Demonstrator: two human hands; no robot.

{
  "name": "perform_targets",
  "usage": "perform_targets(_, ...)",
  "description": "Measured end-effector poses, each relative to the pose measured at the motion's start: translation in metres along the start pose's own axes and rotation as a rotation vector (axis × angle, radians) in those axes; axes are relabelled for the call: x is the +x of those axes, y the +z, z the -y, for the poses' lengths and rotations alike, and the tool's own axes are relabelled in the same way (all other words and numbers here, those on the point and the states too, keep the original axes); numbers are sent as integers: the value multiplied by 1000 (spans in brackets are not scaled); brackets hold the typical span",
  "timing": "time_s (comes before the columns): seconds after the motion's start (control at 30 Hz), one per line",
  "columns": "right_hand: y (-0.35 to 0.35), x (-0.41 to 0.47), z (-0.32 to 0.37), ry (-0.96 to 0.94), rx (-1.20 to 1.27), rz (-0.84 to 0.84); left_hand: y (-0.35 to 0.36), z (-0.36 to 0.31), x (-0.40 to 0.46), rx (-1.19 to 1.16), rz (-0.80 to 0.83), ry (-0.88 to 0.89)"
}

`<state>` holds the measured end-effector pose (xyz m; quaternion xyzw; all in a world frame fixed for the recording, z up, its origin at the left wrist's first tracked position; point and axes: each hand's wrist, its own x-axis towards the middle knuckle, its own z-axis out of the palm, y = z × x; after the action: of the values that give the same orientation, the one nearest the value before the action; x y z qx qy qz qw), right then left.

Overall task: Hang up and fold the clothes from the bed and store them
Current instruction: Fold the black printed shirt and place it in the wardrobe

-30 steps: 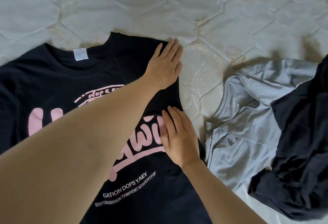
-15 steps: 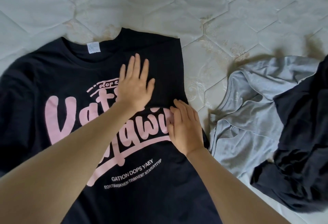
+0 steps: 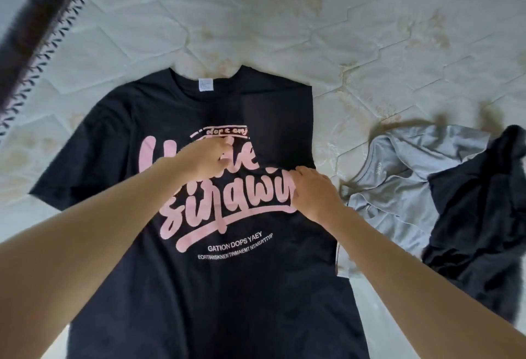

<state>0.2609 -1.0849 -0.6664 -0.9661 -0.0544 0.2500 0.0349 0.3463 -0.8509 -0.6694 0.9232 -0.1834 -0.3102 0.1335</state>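
Black T-shirt (image 3: pixel 227 273) spread face up on the bed (image 3: pixel 341 31), pink lettering showing, neck label at the far end, right sleeve side already turned in over the chest to give a straight right edge. Right hand (image 3: pixel 313 192) resting on that folded edge beside the lettering, fingers laid fairly flat, seemingly pinning rather than gripping. Left hand (image 3: pixel 206 156) over the upper lettering, blurred, fingers somewhat curled; cannot tell whether its grip has any cloth in it. Left sleeve still out flat toward the left. Probably mid-fold: best to keep the right edge pinned, smooth the folded panel flat from collar downward, then bring the left sleeve side in to match, edges parallel, no bunching under the print. Worth checking the hem end, out of view below, before folding lengthwise. Just to the right, a crumpled grey garment (image 3: pixel 398 188) and a dark garment (image 3: pixel 484 216) partly over it, both waiting, near but apart from the shirt's edge.
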Motion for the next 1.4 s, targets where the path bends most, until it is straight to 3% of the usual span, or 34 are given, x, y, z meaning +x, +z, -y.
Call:
perform_targets(0.1, -19, -4, 20, 36, 2, 111, -1, 37, -53, -110, -27, -90)
perform_targets(0.2, -27, -12, 61, 25, 84, 158, 0, 82, -94, 92, -111, -155)
perform_targets(0.33, -12, -17, 148, -165, 152, 71, 5, 139, -139, 299, -189, -250)
perform_targets(0.5, 11, -4, 253, -230, 286, 11, 7, 192, -169, 177, -149, -300)
perform_targets(0.63, 14, 13, 309, -246, 159, -14, 21, 227, -179, 95, -70, -315)
perform_targets(0.8, 25, 24, 355, -231, 6, -110, 30, 260, -175, -41, -377, -197)
perform_targets(0.97, 36, 31, 383, -32, -61, -273, 28, 283, -171, -107, -570, 6)
perform_targets(1.17, 33, 39, 391, 39, -93, -277, 10, 308, -169, -424, -687, -70)
perform_targets(1.3, 10, 52, 405, -22, 254, -172, -24, 318, -166, -538, -785, -161)
perform_targets(1.4, -12, 67, 429, -31, 599, -157, -55, 323, -149, -696, -833, -352)
